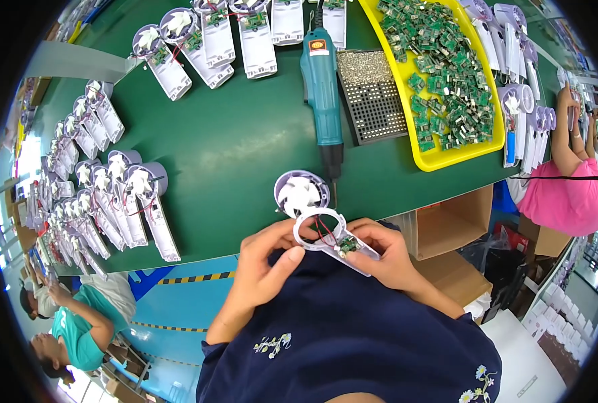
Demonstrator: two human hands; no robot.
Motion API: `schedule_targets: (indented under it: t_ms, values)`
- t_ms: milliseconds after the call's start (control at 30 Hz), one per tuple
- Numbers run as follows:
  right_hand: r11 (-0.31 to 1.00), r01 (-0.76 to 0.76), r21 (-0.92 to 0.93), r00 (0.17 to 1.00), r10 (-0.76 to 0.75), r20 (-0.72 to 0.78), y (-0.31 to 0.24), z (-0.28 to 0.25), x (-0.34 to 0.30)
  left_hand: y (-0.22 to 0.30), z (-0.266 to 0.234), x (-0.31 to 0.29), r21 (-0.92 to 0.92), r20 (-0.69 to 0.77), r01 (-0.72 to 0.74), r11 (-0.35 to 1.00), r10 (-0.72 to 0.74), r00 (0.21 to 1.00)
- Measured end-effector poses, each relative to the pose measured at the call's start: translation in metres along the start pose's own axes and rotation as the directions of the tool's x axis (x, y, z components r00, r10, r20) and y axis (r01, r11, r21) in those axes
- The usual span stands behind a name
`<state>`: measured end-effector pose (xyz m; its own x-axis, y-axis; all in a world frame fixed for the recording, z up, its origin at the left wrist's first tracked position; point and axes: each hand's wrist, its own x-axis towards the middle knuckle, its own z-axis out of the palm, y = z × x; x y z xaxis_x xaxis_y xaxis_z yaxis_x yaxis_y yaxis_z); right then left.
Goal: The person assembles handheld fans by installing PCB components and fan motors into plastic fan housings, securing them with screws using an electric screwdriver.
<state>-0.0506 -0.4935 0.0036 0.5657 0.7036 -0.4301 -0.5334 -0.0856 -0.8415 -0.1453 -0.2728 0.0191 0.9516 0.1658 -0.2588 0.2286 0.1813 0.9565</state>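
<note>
Close to my body, at the table's front edge, both hands hold a white handheld-fan housing (307, 215) with a round ring and a short handle. My left hand (265, 263) grips the ring's left side, thumb and fingers closed on it. My right hand (389, 260) pinches the handle, its thumb by a small green circuit board (348, 244) lying in it. Thin red wires (326, 232) cross the ring's opening. Just beyond, touching or nearly touching the ring, is a purple-rimmed round fan part (300, 193) with white blades. A teal electric screwdriver (323, 91) points toward me, its bit right of the blades.
A black perforated screw tray (376, 114) with many small screws lies right of the screwdriver. Beside it is a yellow tray (440, 160) heaped with green circuit boards. Fan halves (156, 215) line the table's left and back. Cardboard boxes (454, 225) stand lower right; co-workers sit both sides.
</note>
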Motion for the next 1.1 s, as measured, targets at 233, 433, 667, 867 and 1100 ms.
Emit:
schedule_targets:
  t_ms: [233,433,667,867,1100]
  values:
    - [1.000,0.011,0.002,0.998,-0.011,-0.061,-0.002,0.010,0.002,0.001,0.016,-0.004,0.678,-0.192,-0.341,0.652,0.604,0.774]
    - [1.000,-0.018,0.017,0.996,0.019,-0.091,-0.003,0.014,0.000,0.025,0.007,0.014,0.814,0.111,-0.356,0.459,0.479,0.871]
    - [0.998,-0.004,0.065,0.991,0.013,-0.132,-0.005,0.029,0.005,0.023,0.014,0.022,0.778,0.116,-0.379,0.501,0.479,0.870]
    - [0.997,0.011,0.082,0.987,0.003,-0.162,0.000,0.037,0.008,0.016,0.005,0.022,0.710,0.090,-0.395,0.582,0.482,0.871]
    - [0.980,-0.071,0.184,0.971,0.111,-0.214,-0.006,0.050,0.014,-0.007,0.011,0.020,0.732,-0.057,-0.369,0.573,0.591,0.805]
